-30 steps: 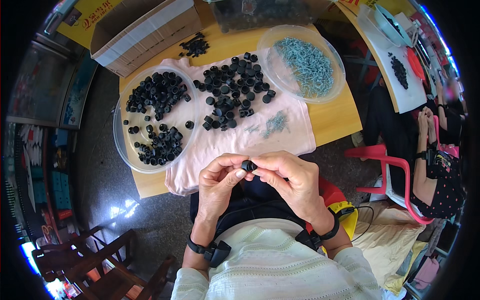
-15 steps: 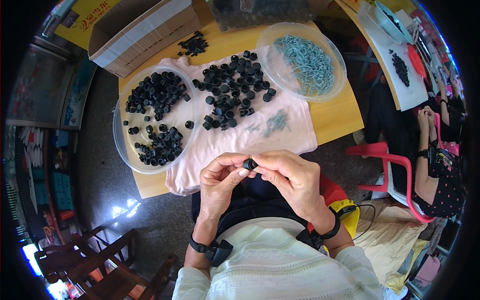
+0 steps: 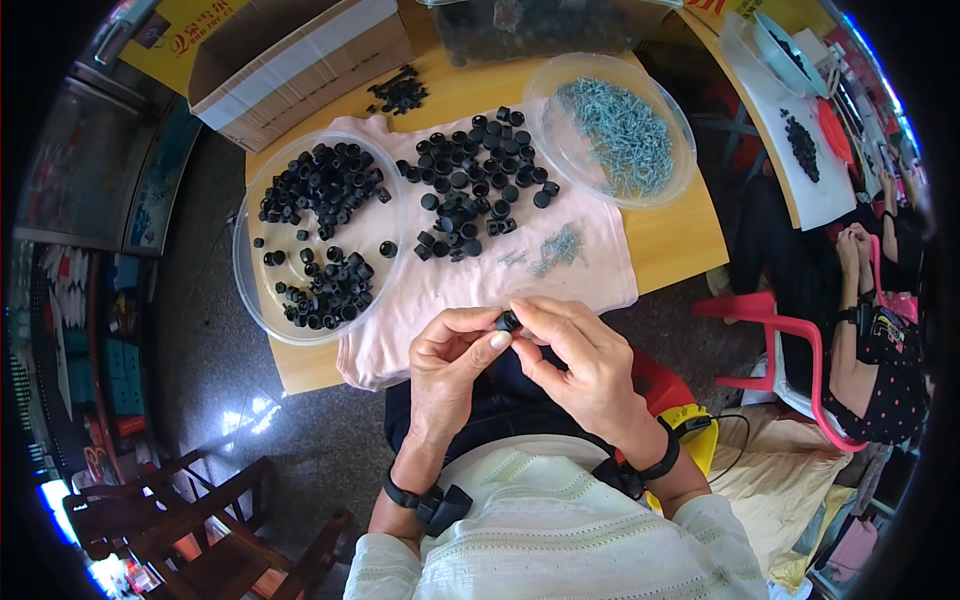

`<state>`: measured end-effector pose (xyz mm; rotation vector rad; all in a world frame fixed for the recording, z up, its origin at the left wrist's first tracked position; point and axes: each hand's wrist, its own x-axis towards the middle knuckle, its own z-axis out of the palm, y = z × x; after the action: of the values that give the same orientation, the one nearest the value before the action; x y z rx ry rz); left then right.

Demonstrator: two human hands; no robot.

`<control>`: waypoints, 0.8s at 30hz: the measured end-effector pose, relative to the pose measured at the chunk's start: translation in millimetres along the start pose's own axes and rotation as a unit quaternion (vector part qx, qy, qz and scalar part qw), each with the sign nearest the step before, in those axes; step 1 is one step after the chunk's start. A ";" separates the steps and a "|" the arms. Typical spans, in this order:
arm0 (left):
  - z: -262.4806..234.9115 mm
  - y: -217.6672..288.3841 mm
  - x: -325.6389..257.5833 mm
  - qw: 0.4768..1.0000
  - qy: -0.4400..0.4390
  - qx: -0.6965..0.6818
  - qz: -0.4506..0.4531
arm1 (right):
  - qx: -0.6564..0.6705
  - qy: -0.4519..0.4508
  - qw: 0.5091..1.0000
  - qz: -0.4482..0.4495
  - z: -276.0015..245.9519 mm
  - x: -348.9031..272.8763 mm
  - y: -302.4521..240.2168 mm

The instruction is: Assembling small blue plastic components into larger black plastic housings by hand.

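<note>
Hands met just below the worktop (image 3: 690, 240) edge: left hand (image 3: 455, 365) & right hand (image 3: 580, 365) both pinched shut on one small black cap (image 3: 508, 321), fingertips touching round it. Pink cloth (image 3: 450, 285) lay right above w/ a loose pile of black caps (image 3: 470, 180) and a few screws (image 3: 555, 248). Left, clear tray (image 3: 255, 300) held more caps; top right, clear bowl of screws (image 3: 675, 180).

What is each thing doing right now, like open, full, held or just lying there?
Small black cap: pinched between both hands.
Left hand: closed on the cap.
Right hand: closed on the cap.
Left clear bowl: partly filled with black caps.
Right clear bowl: holds silver screws.
Cardboard box: open.
Pink cloth: spread flat.
</note>
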<state>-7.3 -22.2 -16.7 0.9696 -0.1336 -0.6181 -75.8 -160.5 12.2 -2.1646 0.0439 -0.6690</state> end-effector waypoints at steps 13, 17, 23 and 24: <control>7.9 -8.8 -7.5 0.999 0.029 -0.041 -0.020 | -0.030 0.024 0.999 -0.036 4.7 -2.7 7.7; 9.6 -12.6 -8.6 0.999 0.029 -0.045 -0.007 | -0.039 0.042 0.996 -0.062 7.4 -4.0 9.5; 11.0 -17.8 -5.3 0.998 0.054 -0.007 -0.002 | -0.021 0.063 0.998 -0.019 17.0 -11.7 16.8; 10.8 -16.9 -3.5 0.998 0.058 0.015 -0.004 | 0.018 0.051 0.998 0.035 17.5 -10.9 18.1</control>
<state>-21.5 -35.1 -23.5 1.0322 -0.0356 -0.5674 -73.2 -156.6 -14.8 -2.0842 0.1596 -0.7332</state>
